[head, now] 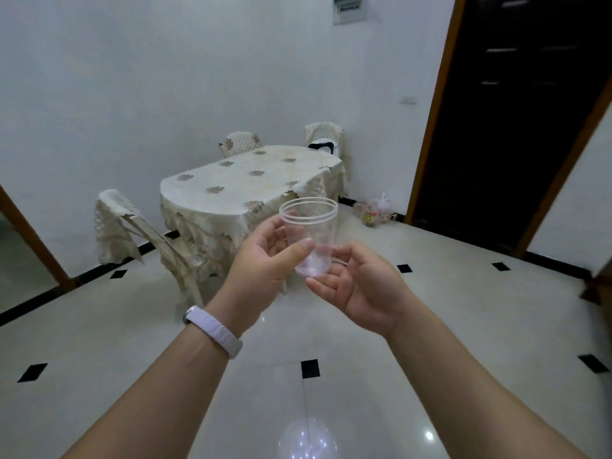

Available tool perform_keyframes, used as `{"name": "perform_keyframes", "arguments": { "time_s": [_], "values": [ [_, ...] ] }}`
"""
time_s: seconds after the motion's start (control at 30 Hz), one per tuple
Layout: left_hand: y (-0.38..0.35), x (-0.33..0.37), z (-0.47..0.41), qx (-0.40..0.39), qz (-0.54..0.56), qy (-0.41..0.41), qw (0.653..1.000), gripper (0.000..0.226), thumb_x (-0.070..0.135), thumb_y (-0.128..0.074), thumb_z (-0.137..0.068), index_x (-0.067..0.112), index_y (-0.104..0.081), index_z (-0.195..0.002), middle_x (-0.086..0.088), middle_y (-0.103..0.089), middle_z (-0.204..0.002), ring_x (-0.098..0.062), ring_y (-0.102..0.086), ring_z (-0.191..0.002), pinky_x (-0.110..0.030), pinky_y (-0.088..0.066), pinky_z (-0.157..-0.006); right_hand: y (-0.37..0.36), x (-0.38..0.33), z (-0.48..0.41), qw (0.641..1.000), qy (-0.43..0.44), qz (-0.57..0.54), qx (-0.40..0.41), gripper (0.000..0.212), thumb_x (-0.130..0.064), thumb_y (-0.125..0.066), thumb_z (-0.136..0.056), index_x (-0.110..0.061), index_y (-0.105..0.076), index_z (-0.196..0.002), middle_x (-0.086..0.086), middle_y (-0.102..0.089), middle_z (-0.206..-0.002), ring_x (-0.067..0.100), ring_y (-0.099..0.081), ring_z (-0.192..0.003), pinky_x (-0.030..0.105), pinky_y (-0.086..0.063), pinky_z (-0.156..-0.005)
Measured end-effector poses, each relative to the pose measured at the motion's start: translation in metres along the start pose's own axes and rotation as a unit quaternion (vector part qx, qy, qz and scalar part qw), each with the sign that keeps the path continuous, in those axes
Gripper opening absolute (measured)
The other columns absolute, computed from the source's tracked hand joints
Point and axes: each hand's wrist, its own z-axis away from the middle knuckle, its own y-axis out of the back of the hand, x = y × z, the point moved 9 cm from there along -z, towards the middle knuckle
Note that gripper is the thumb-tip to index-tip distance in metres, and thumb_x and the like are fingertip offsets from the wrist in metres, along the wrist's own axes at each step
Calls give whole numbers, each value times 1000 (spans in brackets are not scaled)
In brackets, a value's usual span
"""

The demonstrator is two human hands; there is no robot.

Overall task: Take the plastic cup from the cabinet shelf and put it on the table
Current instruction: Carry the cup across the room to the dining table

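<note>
A clear plastic cup (313, 235) is held upright in the air in front of me, mouth up. My left hand (265, 263) grips its side, thumb across the front and fingers behind. My right hand (357, 289) cups the base from the right and below, fingertips touching the bottom edge. The table (238, 187), oval and covered with a cream flowered cloth, stands farther ahead across the floor, beyond the cup. Nothing stands on its top.
Cloth-covered chairs surround the table: one at its near left (122, 230), two behind it (240, 142). A dark wooden door (516, 127) is on the right, with plastic bags (374, 212) on the floor beside it. Glossy white tiled floor lies between me and the table.
</note>
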Motion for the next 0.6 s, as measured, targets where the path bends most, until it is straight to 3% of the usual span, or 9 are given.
{"name": "perform_keyframes", "arguments": {
  "time_s": [0.1,0.3,0.43,0.6],
  "values": [
    [-8,-16,-36,-22,-4,0,1000,41,-1,-69,-83,3,-58,-122,-5,-71,-104,-11,-68,-96,-19,-52,-78,20,-14,-29,1000,-2,-15,5,49,-14,-48,-90,3,-48,-135,28,-62,-122,31,-64,-99,33,-56,-82],
    [-1,-75,-122,-33,-16,25,999,63,30,-80,-68,16,-58,-126,-22,-64,-122,-29,-64,-111,-39,-53,-91,54,-45,-107,1000,7,-13,19,63,-16,-59,-76,4,-49,-135,31,-53,-136,31,-64,-98,34,-55,-85],
    [7,-117,-197,-44,-11,24,999,64,34,-81,-65,19,-60,-124,-20,-65,-120,-29,-64,-111,-42,-51,-96,79,-68,-175,998,19,-20,65,48,-13,-49,-88,5,-50,-133,32,-57,-132,32,-65,-93,32,-57,-79],
    [14,-159,-292,-87,-25,30,995,53,37,-79,-66,31,-63,-117,-16,-67,-117,-27,-63,-110,-49,-50,-98,107,-102,-258,991,37,-10,128,63,-14,-57,-80,6,-45,-138,26,-65,-115,30,-68,-87,32,-57,-78]
  ]
}}
